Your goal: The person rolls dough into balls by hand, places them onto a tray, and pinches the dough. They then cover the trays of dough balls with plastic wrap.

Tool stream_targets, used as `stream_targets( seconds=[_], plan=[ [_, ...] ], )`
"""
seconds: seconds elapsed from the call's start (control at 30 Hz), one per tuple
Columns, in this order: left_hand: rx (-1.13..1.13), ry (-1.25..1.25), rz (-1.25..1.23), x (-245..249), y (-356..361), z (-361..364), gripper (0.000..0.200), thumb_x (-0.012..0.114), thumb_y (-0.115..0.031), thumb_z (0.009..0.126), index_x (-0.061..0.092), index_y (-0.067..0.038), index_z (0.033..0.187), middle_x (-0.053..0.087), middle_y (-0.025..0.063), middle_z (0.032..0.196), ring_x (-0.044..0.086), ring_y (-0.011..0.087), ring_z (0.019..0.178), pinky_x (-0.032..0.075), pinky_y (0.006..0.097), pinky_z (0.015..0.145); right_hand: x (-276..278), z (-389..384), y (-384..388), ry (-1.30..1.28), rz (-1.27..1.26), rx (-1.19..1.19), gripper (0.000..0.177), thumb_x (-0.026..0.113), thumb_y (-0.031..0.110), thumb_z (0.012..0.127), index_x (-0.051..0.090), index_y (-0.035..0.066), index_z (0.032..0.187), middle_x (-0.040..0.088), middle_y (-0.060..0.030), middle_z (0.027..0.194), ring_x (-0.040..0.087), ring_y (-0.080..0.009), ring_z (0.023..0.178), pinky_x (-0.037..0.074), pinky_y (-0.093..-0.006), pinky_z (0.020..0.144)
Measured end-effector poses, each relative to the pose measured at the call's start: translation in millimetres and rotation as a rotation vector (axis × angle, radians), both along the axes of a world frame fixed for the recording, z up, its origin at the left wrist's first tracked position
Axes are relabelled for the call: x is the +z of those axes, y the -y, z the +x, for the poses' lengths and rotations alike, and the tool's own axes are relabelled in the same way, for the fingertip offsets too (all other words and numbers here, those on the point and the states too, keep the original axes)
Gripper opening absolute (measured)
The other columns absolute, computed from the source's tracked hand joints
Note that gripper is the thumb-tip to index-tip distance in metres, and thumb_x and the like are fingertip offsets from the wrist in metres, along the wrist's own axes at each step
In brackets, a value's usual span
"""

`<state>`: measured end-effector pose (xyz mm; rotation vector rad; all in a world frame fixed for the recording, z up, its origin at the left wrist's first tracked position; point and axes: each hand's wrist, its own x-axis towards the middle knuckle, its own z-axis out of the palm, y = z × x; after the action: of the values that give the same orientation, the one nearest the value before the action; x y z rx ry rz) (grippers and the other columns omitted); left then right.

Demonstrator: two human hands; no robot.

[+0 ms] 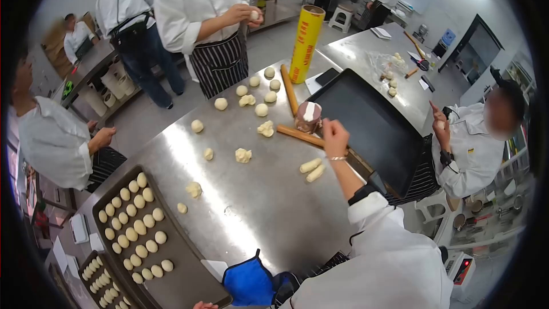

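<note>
My right hand (pixel 336 139), reaching in from the lower right with a bracelet at the wrist, has its fingers curled closed beside a cup with white powder (pixel 309 112). What it holds, if anything, is hidden. Below it lie short dough rolls (pixel 310 165). One wooden rolling pin (pixel 300 135) runs under the cup toward the hand; another rolling pin (pixel 289 91) lies behind. Only a sliver of my left hand (pixel 206 305) shows at the bottom edge, its fingers mostly cut off. Round dough balls (pixel 221 103) and rough dough lumps (pixel 243 155) are on the steel table (pixel 229 212).
A tray of dough balls (pixel 189 272) stands at lower left, beside a smaller tray. A blue cloth item (pixel 249 280) lies near the bottom. Right of my hand is a black tray (pixel 372 126), with a yellow film roll (pixel 306 43) upright behind. Co-workers in white surround the table.
</note>
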<state>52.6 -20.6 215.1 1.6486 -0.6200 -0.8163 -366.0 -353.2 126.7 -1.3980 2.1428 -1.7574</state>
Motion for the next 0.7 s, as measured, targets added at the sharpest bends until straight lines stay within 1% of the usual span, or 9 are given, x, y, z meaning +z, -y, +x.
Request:
stream_targets(
  seconds=[0.1,0.17,0.2,0.37,0.47,0.57,0.6,0.67,0.7],
  plan=[
    [-0.023,-0.037,0.009,-7.5,10.6,-29.2,0.021,0.052,-0.013,0.095,0.056,0.000,0.112,0.060,0.0078,0.096,0.057,0.0168,0.085,0.047,0.0286,0.079,-32.5,-115.9,44.6,-0.083,0.150,-0.128,0.010,0.068,0.009,0.080,0.060,0.003,0.082,0.060,-0.0093,0.072,0.057,-0.0204,0.065,0.046,-0.0348,0.062],
    [-0.040,-0.054,0.028,-10.5,20.2,-53.1,0.021,0.053,-0.013,0.095,0.056,0.000,0.112,0.060,0.0077,0.096,0.057,0.0167,0.085,0.047,0.0287,0.079,-59.2,-151.0,76.8,-0.446,0.321,0.192,0.035,0.070,0.001,0.071,0.060,0.006,0.104,0.060,-0.0116,0.103,0.057,-0.0281,0.097,0.048,-0.0382,0.084],
    [-0.035,-0.034,0.062,-8.5,25.0,-67.3,0.021,0.053,-0.014,0.095,0.055,0.000,0.112,0.060,0.0076,0.096,0.057,0.0165,0.085,0.047,0.0286,0.079,-63.7,-156.6,87.2,-0.445,0.539,0.372,0.059,0.072,-0.002,0.065,0.055,0.011,0.120,0.050,-0.0121,0.125,0.045,-0.0351,0.117,0.040,-0.0409,0.101],
    [-0.022,0.056,0.113,6.1,39.4,-119.0,0.017,0.056,-0.015,0.093,0.060,-0.002,0.103,0.061,0.0068,0.096,0.056,0.0170,0.087,0.046,0.0303,0.080,-100.9,-164.8,141.0,-0.639,0.549,0.647,0.061,0.072,0.002,0.063,0.055,0.011,0.121,0.050,-0.0134,0.127,0.045,-0.0342,0.120,0.039,-0.0422,0.101],
    [0.056,-0.003,0.054,-9.0,29.0,-127.2,0.016,0.051,-0.001,0.093,0.058,0.003,0.107,0.062,0.0098,0.090,0.060,0.0158,0.082,0.050,0.0275,0.078,-127.4,-165.6,166.8,-0.549,0.625,0.627,0.037,0.062,0.003,0.071,0.061,0.005,0.108,0.058,-0.0208,0.113,0.052,-0.0399,0.109,0.043,-0.0446,0.093],
    [0.086,-0.042,0.040,-6.1,25.5,-131.3,0.014,0.050,-0.001,0.093,0.062,0.004,0.100,0.062,0.0088,0.091,0.061,0.0152,0.082,0.050,0.0263,0.076,-187.2,-206.1,196.4,-0.635,0.277,0.640,0.030,0.058,-0.001,0.075,0.064,0.001,0.104,0.063,-0.0195,0.101,0.061,-0.0361,0.094,0.048,-0.0400,0.086],
    [0.076,-0.046,0.019,-8.3,22.0,-130.2,0.014,0.050,-0.001,0.094,0.062,0.004,0.100,0.062,0.0086,0.091,0.061,0.0150,0.082,0.050,0.0262,0.077,-222.4,-229.9,210.0,-0.254,0.334,0.591,0.030,0.058,-0.003,0.077,0.064,0.002,0.106,0.064,-0.0138,0.103,0.061,-0.0272,0.098,0.048,-0.0350,0.088],
    [0.127,-0.043,0.019,-9.9,15.5,-128.1,0.014,0.051,-0.003,0.094,0.062,0.004,0.100,0.063,0.0088,0.091,0.061,0.0156,0.082,0.051,0.0275,0.077,-206.0,-249.6,204.3,0.197,0.362,0.568,0.032,0.060,0.005,0.086,0.060,0.006,0.119,0.061,-0.0066,0.111,0.058,-0.0186,0.102,0.048,-0.0275,0.087],
    [0.115,-0.055,0.003,-11.4,11.5,-124.0,0.015,0.053,-0.006,0.094,0.062,0.004,0.100,0.063,0.0090,0.091,0.062,0.0161,0.082,0.052,0.0288,0.077,-201.9,-268.0,199.2,0.804,0.288,0.533,0.037,0.061,0.011,0.089,0.055,0.006,0.126,0.058,-0.0101,0.119,0.057,-0.0211,0.106,0.048,-0.0278,0.090]
  ],
)
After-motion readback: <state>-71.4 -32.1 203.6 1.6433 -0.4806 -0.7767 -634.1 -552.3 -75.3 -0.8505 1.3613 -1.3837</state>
